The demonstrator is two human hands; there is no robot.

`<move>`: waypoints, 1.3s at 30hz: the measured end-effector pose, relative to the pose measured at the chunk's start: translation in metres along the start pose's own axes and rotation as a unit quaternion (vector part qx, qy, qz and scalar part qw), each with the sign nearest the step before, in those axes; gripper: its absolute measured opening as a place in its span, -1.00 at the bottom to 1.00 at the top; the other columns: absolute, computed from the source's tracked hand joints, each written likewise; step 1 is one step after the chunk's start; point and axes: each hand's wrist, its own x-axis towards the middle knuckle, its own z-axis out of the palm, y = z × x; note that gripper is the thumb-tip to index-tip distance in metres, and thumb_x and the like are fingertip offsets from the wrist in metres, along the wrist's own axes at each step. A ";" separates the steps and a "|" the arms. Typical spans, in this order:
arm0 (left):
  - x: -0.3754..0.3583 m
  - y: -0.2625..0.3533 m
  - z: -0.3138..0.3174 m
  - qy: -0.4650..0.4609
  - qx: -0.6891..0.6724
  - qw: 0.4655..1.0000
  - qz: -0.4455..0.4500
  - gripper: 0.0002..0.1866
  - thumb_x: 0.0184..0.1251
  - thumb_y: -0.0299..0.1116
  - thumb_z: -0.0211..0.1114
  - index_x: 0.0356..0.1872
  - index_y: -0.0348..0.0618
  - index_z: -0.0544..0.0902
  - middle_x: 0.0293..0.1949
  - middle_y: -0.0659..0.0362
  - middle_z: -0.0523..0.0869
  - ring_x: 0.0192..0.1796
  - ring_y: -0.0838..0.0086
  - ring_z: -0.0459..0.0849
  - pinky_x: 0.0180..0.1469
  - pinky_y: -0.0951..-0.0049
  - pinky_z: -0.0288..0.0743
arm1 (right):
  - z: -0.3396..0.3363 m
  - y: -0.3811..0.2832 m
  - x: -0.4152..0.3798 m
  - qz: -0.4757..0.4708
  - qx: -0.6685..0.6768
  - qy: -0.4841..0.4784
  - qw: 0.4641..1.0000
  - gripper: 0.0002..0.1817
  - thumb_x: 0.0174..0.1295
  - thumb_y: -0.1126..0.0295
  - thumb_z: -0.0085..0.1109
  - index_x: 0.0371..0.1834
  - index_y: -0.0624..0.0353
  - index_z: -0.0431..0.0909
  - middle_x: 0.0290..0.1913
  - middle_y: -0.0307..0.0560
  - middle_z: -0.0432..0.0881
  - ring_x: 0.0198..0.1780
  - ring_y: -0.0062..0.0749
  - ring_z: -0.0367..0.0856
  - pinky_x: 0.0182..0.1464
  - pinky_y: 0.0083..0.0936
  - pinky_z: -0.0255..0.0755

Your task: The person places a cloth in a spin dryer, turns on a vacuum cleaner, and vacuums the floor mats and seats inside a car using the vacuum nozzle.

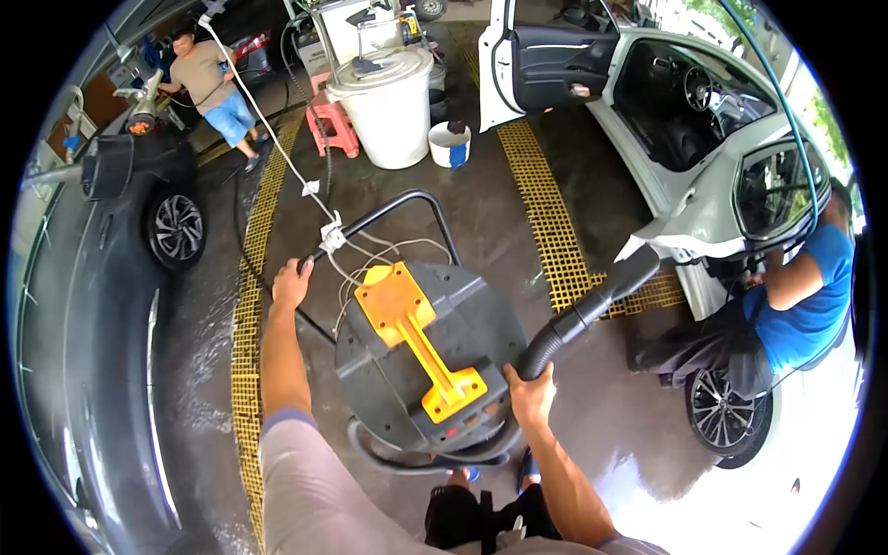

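Two hands: both grip parts of one vacuum.
Left hand (291,282): fingers closed around the black push handle (407,199), left of centre.
Right hand (530,393): wrapped shut on the ribbed black hose (592,305), lower centre.
Vacuum (421,370): grey drum with a yellow top piece (412,338), centre of the frame on the wet floor (592,435).
Right edge: a person in blue (800,305) crouches by the white car (703,120).
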 end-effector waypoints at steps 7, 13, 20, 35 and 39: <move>-0.057 -0.029 -0.006 0.096 -0.040 0.995 -0.003 -0.38 0.49 0.32 0.12 0.05 -0.09 0.58 -0.11 -0.22 0.74 -0.01 -0.22 0.71 0.02 -0.15 0.57 | -0.007 -0.025 0.029 -0.058 0.026 -0.025 0.998 -0.44 0.06 0.27 0.60 0.03 0.35 0.57 -0.18 0.27 0.80 -0.10 -0.01 0.83 0.02 -0.23 0.65; -0.159 -0.066 -0.011 0.097 -0.025 0.989 -0.106 -0.39 0.53 0.32 0.06 0.09 -0.07 0.55 -0.10 -0.25 0.76 -0.05 -0.26 0.74 0.00 -0.21 0.58 | -0.004 -0.047 0.099 -0.168 -0.045 -0.092 0.981 -0.34 -0.03 0.19 0.59 0.09 0.36 0.56 -0.14 0.36 0.78 -0.06 0.17 0.81 0.02 -0.16 0.66; -0.285 -0.088 -0.006 0.098 -0.050 0.983 -0.148 -0.37 0.62 0.23 0.01 0.18 -0.22 0.53 -0.10 -0.27 0.76 -0.09 -0.32 0.72 -0.05 -0.22 0.56 | 0.006 -0.076 0.139 -0.133 -0.215 -0.169 0.953 -0.07 0.00 -0.09 0.62 0.37 0.15 0.41 0.11 0.23 0.74 0.21 0.12 0.71 0.29 -0.07 0.57; -0.460 0.014 -0.016 0.076 0.016 0.895 -0.439 -0.23 0.60 0.22 0.01 0.42 -0.34 0.45 0.09 -0.30 0.72 0.04 -0.26 0.72 0.08 -0.15 0.59 | 0.099 -0.173 0.187 -0.238 -0.226 -0.284 0.901 -0.09 -0.03 -0.11 0.64 0.30 0.17 0.44 0.23 0.18 0.70 0.28 0.07 0.68 0.30 -0.13 0.57; -0.470 0.040 -0.017 0.039 0.083 0.885 -0.455 -0.16 0.54 0.22 0.11 0.53 -0.31 0.33 0.42 -0.28 0.48 0.37 -0.14 0.54 0.37 -0.07 0.43 | 0.128 -0.190 0.197 -0.276 -0.225 -0.319 0.878 -0.13 0.02 -0.11 0.61 0.26 0.21 0.45 0.18 0.18 0.71 0.26 0.11 0.69 0.25 -0.10 0.60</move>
